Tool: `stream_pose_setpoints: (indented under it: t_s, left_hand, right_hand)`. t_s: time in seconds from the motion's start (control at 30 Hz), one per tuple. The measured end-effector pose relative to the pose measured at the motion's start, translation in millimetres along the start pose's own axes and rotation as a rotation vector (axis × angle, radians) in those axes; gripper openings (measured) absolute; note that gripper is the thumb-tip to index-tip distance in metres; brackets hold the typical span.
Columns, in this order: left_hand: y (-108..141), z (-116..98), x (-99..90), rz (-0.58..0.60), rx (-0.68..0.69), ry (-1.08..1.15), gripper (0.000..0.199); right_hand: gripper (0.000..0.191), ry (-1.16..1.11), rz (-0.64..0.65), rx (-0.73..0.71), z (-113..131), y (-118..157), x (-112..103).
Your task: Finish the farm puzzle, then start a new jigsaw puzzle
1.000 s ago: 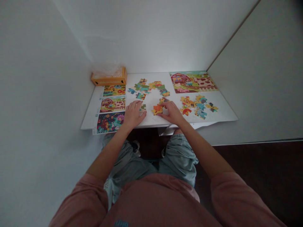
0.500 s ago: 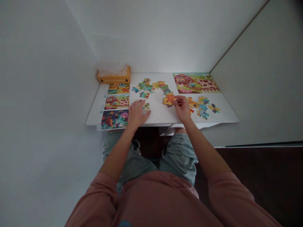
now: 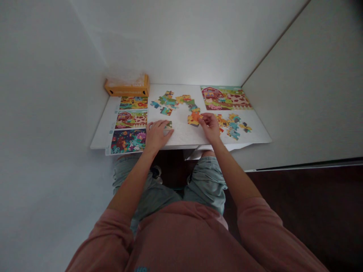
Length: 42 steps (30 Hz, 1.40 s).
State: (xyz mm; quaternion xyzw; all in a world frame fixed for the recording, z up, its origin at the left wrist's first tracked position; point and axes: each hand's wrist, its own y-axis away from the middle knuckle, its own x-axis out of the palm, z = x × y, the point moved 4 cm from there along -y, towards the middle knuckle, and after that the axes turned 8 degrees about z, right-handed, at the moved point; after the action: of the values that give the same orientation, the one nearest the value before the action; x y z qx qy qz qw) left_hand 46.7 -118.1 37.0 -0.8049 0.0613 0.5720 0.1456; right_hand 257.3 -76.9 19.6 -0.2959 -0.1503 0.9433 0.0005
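Observation:
My right hand (image 3: 210, 127) pinches an orange puzzle piece (image 3: 195, 116) between thumb and fingertips. This piece lies against yellow pieces at the lower end of a curved chain of joined puzzle pieces (image 3: 190, 102). Flat on the table, my left hand (image 3: 157, 136) rests with its fingers extended and thumb apart. A green and cream puzzle piece (image 3: 169, 124) shows between its thumb and index finger, partly covered by the hand. Loose puzzle pieces (image 3: 234, 122) lie right of my right hand, some hidden behind it. Another cluster of puzzle pieces (image 3: 167, 101) is at the upper left.
A farm picture sheet (image 3: 227, 99) lies at the back right of the white table (image 3: 181, 138). On the left is a sheet with three pictures (image 3: 131, 119). Behind it stands an orange box (image 3: 127, 90) with clear plastic on top. Walls border the table.
The whole view has shifted, so everything appears further left. My right hand has slightly adjusted the orange piece against the yellow ones. My left hand stays flat in its place.

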Motion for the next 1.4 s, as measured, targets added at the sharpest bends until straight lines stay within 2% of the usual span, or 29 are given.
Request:
stream_pose_setpoints:
  t_s: [0.2, 0.27, 0.47, 0.63, 0.77, 0.87, 0.97, 1.13, 1.23, 1.4]
  left_hand:
    - [-2.3, -0.5, 3.3, -0.028, -0.079, -0.032, 0.038]
    - [-2.2, 0.3, 2.7, -0.054, -0.097, -0.042, 0.038]
    - [-1.3, 1.5, 3.3, -0.042, -0.091, -0.023, 0.037]
    - [-0.8, 3.7, 4.7, -0.038, -0.117, -0.033, 0.036]
    - [-1.1, 5.2, 6.0, -0.052, -0.118, -0.046, 0.035]
    - [-1.8, 6.0, 6.9, -0.032, -0.13, -0.026, 0.036]
    - [-2.3, 5.5, 6.4, -0.019, -0.135, -0.007, 0.039]
    - [-3.0, 4.9, 7.5, 0.007, -0.131, -0.007, 0.04]
    - [-2.7, 6.3, 8.4, -0.027, -0.15, -0.04, 0.039]
    - [-2.4, 6.9, 8.7, -0.067, -0.143, -0.067, 0.038]
  right_hand:
    - [0.046, 0.131, -0.216, 0.066, -6.7, 1.2, -18.6]
    - [0.047, 0.164, -0.229, 0.057, -6.2, 2.7, -20.3]
    - [0.043, 0.124, -0.096, 0.02, -4.1, 2.6, -11.5]
    - [0.036, 0.056, 0.142, -0.04, 1.9, 2.3, 3.2]
    - [0.031, 0.203, 0.291, -0.103, 6.2, 5.5, 14.0]
    - [0.028, 0.396, 0.277, -0.14, 7.6, 7.0, 15.7]
    - [0.031, 0.495, 0.254, -0.146, 9.8, 8.1, 14.6]
    - [0.036, 0.553, 0.318, -0.176, 18.8, 11.4, 16.7]
    - [0.038, 0.558, 0.326, -0.197, 23.0, 14.8, 16.9]
    - [0.037, 0.562, 0.287, -0.143, 16.2, 25.3, 3.2]
